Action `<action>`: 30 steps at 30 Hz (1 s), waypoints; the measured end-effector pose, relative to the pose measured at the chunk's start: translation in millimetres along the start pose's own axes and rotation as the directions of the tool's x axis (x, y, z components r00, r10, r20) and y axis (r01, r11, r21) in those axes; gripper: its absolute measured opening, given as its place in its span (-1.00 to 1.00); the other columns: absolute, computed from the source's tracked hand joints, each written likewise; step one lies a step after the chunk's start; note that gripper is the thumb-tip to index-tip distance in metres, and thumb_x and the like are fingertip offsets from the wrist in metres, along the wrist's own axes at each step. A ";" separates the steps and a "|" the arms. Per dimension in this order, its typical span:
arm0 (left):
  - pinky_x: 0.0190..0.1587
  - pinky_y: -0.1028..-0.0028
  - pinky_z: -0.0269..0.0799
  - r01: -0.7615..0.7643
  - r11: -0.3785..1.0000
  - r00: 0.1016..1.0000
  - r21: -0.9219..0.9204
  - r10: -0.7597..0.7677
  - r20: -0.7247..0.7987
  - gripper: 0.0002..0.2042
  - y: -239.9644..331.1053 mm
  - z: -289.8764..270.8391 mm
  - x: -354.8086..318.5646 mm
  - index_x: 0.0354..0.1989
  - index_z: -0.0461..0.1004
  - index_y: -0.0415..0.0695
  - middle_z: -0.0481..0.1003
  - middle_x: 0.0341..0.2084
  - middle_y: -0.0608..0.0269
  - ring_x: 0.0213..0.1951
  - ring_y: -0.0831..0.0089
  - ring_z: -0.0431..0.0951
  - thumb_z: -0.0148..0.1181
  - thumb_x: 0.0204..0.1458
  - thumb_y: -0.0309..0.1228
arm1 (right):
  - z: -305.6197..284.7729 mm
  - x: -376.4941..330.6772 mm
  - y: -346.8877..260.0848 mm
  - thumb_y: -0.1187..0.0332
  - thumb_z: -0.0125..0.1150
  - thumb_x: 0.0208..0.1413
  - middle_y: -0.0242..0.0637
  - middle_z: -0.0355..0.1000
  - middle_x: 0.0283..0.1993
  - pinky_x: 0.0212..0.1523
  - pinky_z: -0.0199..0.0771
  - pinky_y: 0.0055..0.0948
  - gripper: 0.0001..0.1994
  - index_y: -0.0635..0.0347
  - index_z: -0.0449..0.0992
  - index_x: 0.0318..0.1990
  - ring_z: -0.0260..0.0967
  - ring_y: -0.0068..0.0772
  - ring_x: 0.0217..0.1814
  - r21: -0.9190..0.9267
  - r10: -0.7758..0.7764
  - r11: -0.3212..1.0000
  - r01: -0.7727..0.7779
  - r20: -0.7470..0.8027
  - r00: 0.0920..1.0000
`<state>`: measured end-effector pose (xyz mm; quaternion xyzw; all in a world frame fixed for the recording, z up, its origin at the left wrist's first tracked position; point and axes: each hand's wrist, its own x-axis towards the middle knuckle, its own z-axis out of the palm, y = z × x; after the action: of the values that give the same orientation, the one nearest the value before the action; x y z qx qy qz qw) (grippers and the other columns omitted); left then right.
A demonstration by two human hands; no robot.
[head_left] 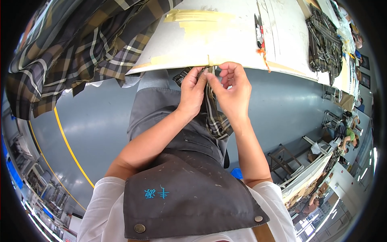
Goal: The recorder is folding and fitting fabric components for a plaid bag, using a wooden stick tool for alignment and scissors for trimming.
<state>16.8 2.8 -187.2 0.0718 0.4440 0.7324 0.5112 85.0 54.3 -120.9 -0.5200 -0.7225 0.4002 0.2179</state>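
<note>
Plaid strip (211,105) at the near edge of the table (238,42) looks soft, light, best held near its top; left hand (192,92) pinches it, right hand (234,93) loosely curled, thumb apart.

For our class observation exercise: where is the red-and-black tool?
In the head view, the red-and-black tool lies right of centre on the white table, beyond the right hand.

Plaid strip (211,105) pt. hidden bhd L hand (192,92), cloth pile (92,52) cut @ top.
</note>
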 end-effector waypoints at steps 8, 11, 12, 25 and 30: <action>-0.13 0.62 0.27 0.192 0.970 0.976 -0.149 -0.174 0.130 -0.76 11.4 -14.6 3.5 -0.06 0.37 -0.24 0.44 -0.24 0.35 -0.20 0.69 0.36 0.01 0.10 -0.46 | -15.8 0.3 -7.8 0.48 0.29 -0.26 -0.30 0.32 -0.45 -0.42 0.38 -0.42 -0.69 0.23 0.34 -0.29 0.33 -0.39 -0.42 -0.193 -0.199 0.953 0.232 0.176 0.964; -0.12 0.61 0.27 0.297 0.935 0.951 -0.195 -0.271 0.150 -0.76 14.2 -17.0 5.7 -0.08 0.38 -0.23 0.44 -0.24 0.35 -0.20 0.68 0.37 0.04 0.08 -0.46 | -17.2 -1.0 1.8 0.50 0.25 -0.21 -0.30 0.37 -0.49 -0.45 0.39 -0.48 -0.77 0.24 0.38 -0.34 0.37 -0.43 -0.47 -0.086 -0.103 0.989 0.123 0.209 0.973; -0.12 0.61 0.28 0.334 0.921 0.938 -0.203 -0.304 0.165 -0.76 14.3 -17.7 6.4 -0.08 0.38 -0.23 0.45 -0.26 0.35 -0.20 0.67 0.38 0.05 0.08 -0.45 | -16.6 -2.6 4.1 0.51 0.23 -0.19 -0.30 0.38 -0.51 -0.47 0.39 -0.50 -0.81 0.25 0.40 -0.36 0.37 -0.46 -0.50 -0.087 -0.134 0.985 0.149 0.159 0.978; -0.23 0.56 0.36 0.261 0.953 0.950 -0.151 -0.226 0.218 -0.81 -5.2 -19.4 7.2 -0.14 0.35 -0.18 0.44 -0.38 0.30 -0.31 0.57 0.42 -0.07 0.16 -0.37 | 2.0 -26.5 9.1 0.56 0.30 -0.22 -0.30 0.38 -0.53 -0.63 0.33 -0.55 -0.86 0.22 0.44 -0.48 0.35 -0.44 -0.60 -0.209 -0.374 0.910 0.358 -0.043 0.926; -0.23 0.57 0.35 0.238 0.962 0.955 -0.137 -0.206 0.212 -0.81 -5.0 -20.3 8.3 -0.13 0.33 -0.18 0.44 -0.39 0.29 -0.33 0.57 0.43 -0.09 0.17 -0.38 | 0.1 -26.1 -1.3 0.57 0.28 -0.20 -0.29 0.38 -0.52 -0.64 0.32 -0.49 -0.86 0.24 0.43 -0.46 0.36 -0.44 -0.60 -0.162 -0.215 0.967 0.197 -0.101 0.971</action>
<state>4.9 -1.7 -205.8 0.0517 0.3362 0.6928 0.6358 93.6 30.0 -117.3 -0.4795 -0.7867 0.2883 0.2608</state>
